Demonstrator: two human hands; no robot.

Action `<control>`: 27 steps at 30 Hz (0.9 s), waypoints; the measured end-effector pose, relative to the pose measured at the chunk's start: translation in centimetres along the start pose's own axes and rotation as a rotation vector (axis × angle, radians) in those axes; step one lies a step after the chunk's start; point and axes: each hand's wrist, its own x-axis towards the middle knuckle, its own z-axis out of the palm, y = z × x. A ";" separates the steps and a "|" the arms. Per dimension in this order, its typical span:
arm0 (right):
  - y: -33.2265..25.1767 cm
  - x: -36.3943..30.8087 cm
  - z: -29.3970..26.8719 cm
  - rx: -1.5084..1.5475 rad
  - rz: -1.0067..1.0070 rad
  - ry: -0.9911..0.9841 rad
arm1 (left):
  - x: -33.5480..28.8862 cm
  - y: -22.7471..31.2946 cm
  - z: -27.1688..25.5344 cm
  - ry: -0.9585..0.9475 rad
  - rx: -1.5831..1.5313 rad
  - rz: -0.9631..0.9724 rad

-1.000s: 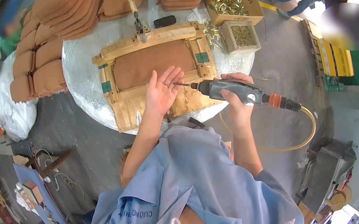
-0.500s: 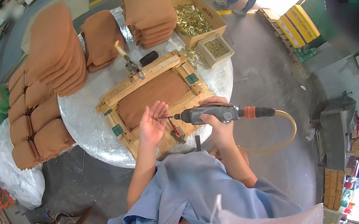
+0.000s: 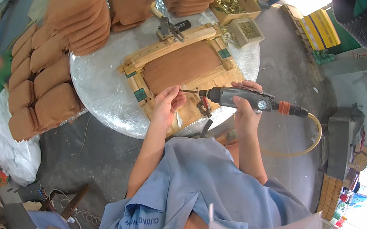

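Note:
My right hand is closed round a dark air screwdriver, held level with its long bit pointing left. At the bit's tip, the fingertips of my left hand are pinched together; whether a small fastener is between them I cannot make out. Both hands are above the near side of a wooden clamping frame. A flat brown panel lies inside that frame. One toggle clamp is on the far side, and a red-handled clamp sits on the near side, under the screwdriver.
The round table is wrapped in shiny film. Stacks of brown panels stand at the left and back. A carton of brass-coloured hardware and a smaller box of fasteners are at the back right. A yellowish air hose loops right.
My left hand, open with its palm up before, has closed its fingertips at the bit's tip. The screwdriver is now more level. The whole view has shifted, with the table higher up.

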 end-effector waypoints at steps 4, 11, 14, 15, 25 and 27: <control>0.3 -0.9 1.4 -0.015 0.013 0.004 | -0.8 0.7 -1.2 -0.001 -0.066 -0.017; 1.0 -0.9 2.6 0.002 0.036 -0.043 | -0.8 2.0 -3.9 -0.062 -0.075 -0.017; 0.7 -0.5 3.2 -0.017 0.056 -0.048 | -0.7 2.5 -5.2 -0.118 0.003 -0.010; 0.5 -0.3 3.5 -0.029 0.078 -0.047 | -0.8 2.6 -5.5 -0.138 0.030 -0.007; 2.5 2.3 5.6 0.025 0.198 -0.055 | 0.4 2.3 -6.6 -0.089 -0.162 0.049; 3.3 2.9 6.7 0.057 0.236 -0.035 | 1.0 2.3 -6.8 -0.062 -0.253 0.086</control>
